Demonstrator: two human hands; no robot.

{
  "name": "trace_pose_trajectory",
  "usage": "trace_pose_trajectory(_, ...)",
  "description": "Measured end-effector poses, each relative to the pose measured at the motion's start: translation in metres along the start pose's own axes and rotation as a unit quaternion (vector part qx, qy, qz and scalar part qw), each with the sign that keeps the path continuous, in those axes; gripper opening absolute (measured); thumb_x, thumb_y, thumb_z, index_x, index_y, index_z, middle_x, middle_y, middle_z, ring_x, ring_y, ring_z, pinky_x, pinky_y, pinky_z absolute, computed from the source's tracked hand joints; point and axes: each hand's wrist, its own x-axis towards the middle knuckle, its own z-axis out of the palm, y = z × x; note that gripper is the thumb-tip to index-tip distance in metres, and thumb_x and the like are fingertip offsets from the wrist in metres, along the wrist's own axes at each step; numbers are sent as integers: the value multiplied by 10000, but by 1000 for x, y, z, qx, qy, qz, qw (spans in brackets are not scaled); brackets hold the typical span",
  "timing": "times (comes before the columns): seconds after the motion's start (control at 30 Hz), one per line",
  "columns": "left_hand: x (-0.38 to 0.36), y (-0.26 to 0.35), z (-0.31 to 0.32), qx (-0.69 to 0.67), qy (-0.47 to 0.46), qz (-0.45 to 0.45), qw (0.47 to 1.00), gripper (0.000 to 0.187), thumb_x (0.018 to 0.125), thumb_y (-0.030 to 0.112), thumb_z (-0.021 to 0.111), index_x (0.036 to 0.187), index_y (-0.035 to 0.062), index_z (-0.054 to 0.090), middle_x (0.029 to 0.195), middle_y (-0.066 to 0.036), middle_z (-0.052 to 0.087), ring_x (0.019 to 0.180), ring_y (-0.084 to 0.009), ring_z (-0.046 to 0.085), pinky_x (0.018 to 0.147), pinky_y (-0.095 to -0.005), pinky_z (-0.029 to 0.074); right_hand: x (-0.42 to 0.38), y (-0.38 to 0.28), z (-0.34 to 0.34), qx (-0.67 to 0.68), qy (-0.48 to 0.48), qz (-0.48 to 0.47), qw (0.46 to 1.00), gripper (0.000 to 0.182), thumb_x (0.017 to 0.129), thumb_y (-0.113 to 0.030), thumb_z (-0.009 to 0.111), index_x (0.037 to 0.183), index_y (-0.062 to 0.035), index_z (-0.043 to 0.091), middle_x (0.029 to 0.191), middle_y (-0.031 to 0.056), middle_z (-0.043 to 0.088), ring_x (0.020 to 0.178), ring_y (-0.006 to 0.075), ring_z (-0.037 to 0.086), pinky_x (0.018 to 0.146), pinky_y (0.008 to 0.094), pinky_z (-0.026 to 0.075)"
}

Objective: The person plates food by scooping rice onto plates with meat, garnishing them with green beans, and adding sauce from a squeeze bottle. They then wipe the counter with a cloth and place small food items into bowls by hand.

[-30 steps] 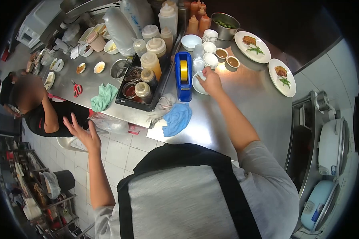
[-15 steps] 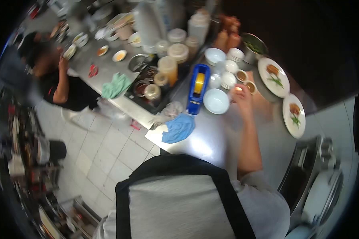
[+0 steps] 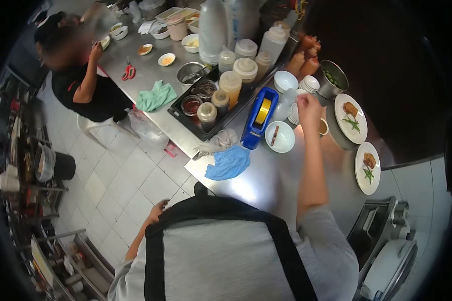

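My right hand (image 3: 309, 108) is over the steel counter, fingers pinched together above the small stacked white cups; what is between the fingertips is too small to make out. Just left of it, a white bowl (image 3: 279, 137) holds a slim brown piece (image 3: 274, 135). Beside the bowl stands a blue tape dispenser (image 3: 256, 123) with a yellow roll. A small cup of brown sauce (image 3: 324, 127) is partly hidden behind my right wrist. My left hand (image 3: 158, 209) hangs low at my left side, off the counter, with fingers loosely apart and nothing visible in them.
Two white plates (image 3: 342, 125) (image 3: 359, 175) carry browned food and green stalks. A metal pot (image 3: 340, 86) and sauce bottles stand behind. To the left are a black tray (image 3: 197, 131) of containers, a blue cloth (image 3: 229, 163) and a green cloth (image 3: 157, 96). Another person (image 3: 80, 85) sits across.
The brown piece now lies in the white bowl, which was empty before. My right hand has moved slightly up the counter, and my left hand has come into view.
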Motion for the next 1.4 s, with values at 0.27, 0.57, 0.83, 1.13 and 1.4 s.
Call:
trace_pose_trajectory(0.27, -66, -116, -9, 93, 48, -220, 970, 485, 779, 309, 619, 1190, 64, 541, 1066, -161, 634, 994, -278, 611, 844, -356, 471, 129, 50, 127, -317, -342, 23, 884, 269, 633, -208, 720, 849, -49, 700, 914, 188, 656, 844, 334, 639, 759, 411, 501)
trace_pose_trajectory(0.57, -73, -116, -23, -7, 50, -260, 964, 522, 795, 285, 660, 1213, 15, 503, 1052, -197, 631, 959, -255, 633, 809, -342, 497, 104, 33, 55, -75, -224, -18, 972, 145, 700, -117, 676, 829, -52, 669, 793, 144, 658, 752, 273, 643, 702, 363, 503)
trace_pose_trajectory(0.83, -10, -101, -41, 6, 19, -134, 991, 490, 850, 262, 610, 1256, 26, 469, 1143, -211, 585, 1016, -257, 600, 797, -338, 498, -81, -17, -29, -107, -449, -197, 865, 360, 687, -20, 640, 1033, -120, 642, 1136, 79, 589, 1073, 260, 540, 929, 389, 417)
trace_pose_trajectory(1.13, 11, -36, -38, 39, -37, -129, 990, 482, 867, 274, 603, 1279, 67, 463, 1146, -201, 589, 928, -241, 633, 721, -331, 518, -72, -24, -80, 87, -417, 94, 900, 312, 790, -149, 643, 1080, -42, 605, 1050, 117, 628, 980, 295, 582, 859, 379, 442)
trace_pose_trajectory(1.4, 3, -40, -26, 83, 44, -144, 985, 498, 830, 338, 626, 1242, 84, 505, 1099, -181, 622, 1013, -267, 611, 850, -349, 487, 72, -2, -22, -109, -195, -21, 975, 299, 763, -193, 630, 1030, -59, 645, 917, 208, 637, 832, 357, 621, 730, 408, 485)
